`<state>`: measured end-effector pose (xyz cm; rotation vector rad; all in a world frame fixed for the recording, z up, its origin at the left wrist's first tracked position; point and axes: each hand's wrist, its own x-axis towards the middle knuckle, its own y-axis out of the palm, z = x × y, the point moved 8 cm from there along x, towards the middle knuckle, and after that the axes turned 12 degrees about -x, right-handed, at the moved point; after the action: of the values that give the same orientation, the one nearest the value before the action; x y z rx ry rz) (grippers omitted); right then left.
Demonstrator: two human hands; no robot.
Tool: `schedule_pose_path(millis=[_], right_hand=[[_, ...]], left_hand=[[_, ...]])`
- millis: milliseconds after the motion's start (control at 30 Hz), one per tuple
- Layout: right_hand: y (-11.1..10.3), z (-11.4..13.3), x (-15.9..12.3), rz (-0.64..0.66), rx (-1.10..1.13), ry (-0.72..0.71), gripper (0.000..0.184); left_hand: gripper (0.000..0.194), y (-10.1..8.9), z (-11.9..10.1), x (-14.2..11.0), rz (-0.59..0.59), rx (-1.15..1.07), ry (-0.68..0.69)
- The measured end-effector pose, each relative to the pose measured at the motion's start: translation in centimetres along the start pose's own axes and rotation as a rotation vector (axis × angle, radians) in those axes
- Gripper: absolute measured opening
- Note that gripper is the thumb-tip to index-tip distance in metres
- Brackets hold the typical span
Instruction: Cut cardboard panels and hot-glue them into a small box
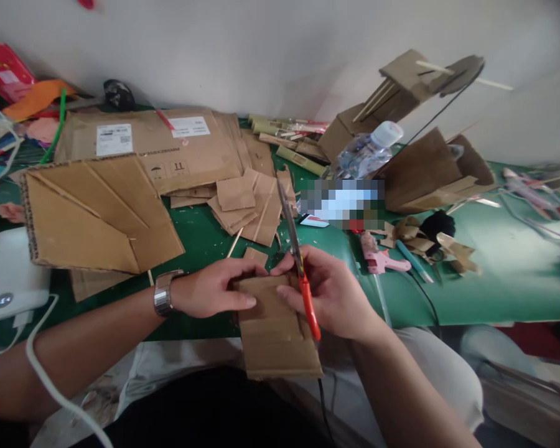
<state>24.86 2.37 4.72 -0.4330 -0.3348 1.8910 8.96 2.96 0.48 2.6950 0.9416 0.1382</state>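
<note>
Cardboard (pixel 280 345) is held from 2 sides — left fingers (pixel 238 302) closed on it, right fingers (pixel 293 298) gripping it plus scissors (pixel 309 305).

White power bank (pixel 16 264) at left, white cable (pixel 51 392) attached. Clear bottle (pixel 366 154), tilted. Pink glue gun (pixel 378 258) near teal pen-like tool (pixel 414 261). 2 labels (pixel 114 139) on flattened carton (pixel 200 158).

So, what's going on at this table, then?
A person grips a piece of cardboard with the left hand, by the near edge of the green table. The right hand steadies it too while holding scissors, blades pointing away and not around the cardboard. A glue gun lies to the right; more scraps lie beyond the hands.
</note>
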Motion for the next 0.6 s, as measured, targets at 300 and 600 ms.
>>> schedule_pose_path(millis=[300, 600], right_hand=[[3.1, 2.1, 0.0, 0.307, -0.149, -0.126, 0.017], [-2.8, 0.8, 0.9, -0.188, 0.209, 0.013, 0.042]], left_hand=[[0.015, 2.9, -0.8, 0.2, 0.298, 0.002, 0.063], [0.033, -0.4, 2.1, -0.5, -0.066, -0.299, -0.146]])
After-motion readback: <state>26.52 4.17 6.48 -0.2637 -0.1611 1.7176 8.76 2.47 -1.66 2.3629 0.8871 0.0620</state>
